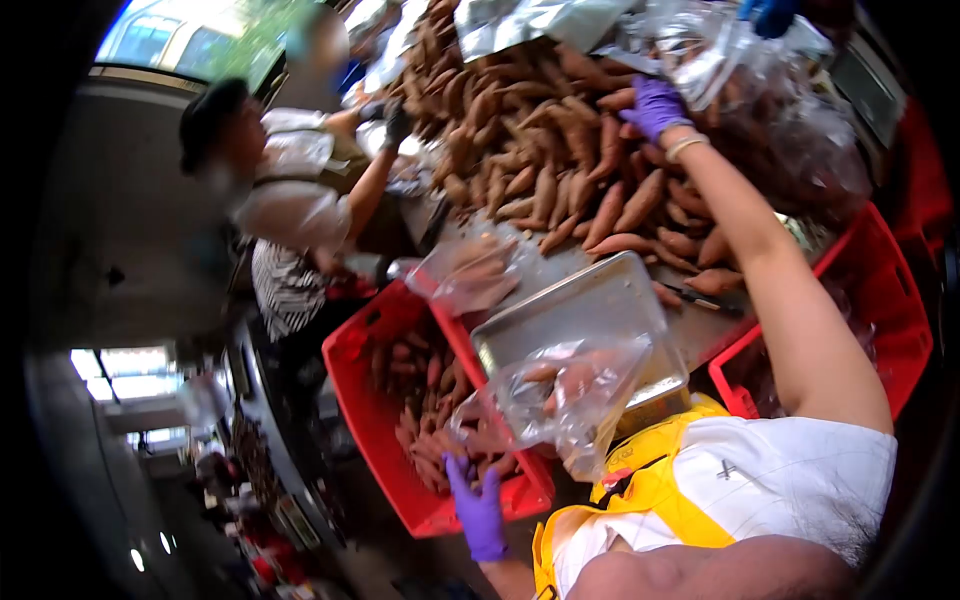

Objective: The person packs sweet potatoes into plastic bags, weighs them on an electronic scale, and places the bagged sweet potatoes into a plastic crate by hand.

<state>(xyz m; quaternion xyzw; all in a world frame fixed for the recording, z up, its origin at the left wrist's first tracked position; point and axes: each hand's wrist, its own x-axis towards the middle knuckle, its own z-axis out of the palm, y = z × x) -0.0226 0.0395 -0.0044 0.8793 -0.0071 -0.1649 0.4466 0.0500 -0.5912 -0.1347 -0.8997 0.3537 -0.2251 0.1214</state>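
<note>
1. Head view: sweet potatoes (pixel 560 140) form a large heap across the counter (pixel 548 266); this is the item being handled.
2. Right hand (pixel 658 108): purple glove, arm extended, fingers bent over the far part of the heap. A sweet potato lies directly beside the fingertips. Whether the fingers grip it cannot be told.
3. Left hand (pixel 478 508): purple glove, fingers spread and apart, at the near end of a red crate (pixel 520 498). Contact with the crate cannot be confirmed.
4. Red crate contents: loose sweet potatoes lie along its bottom.
5. Metal tray (pixel 570 310): located between the heap and the person's yellow apron (pixel 650 455). A clear bag (pixel 622 368) containing several sweet potatoes lies over its near part.
6. Second filled bag (pixel 470 275): beside the tray's far left corner, near the crate rim.
7. Second red crate (pixel 890 300): positioned beneath the extended right arm.
8. Plastic sheeting (pixel 715 50): covers part of the heap beyond the right hand.
9. Co-worker (pixel 300 215): stands at the left, dark-gloved hands at the edge of the heap.
10. Blue-gloved hand (pixel 770 14) of another person: visible at the top edge; its state cannot be told.
</note>
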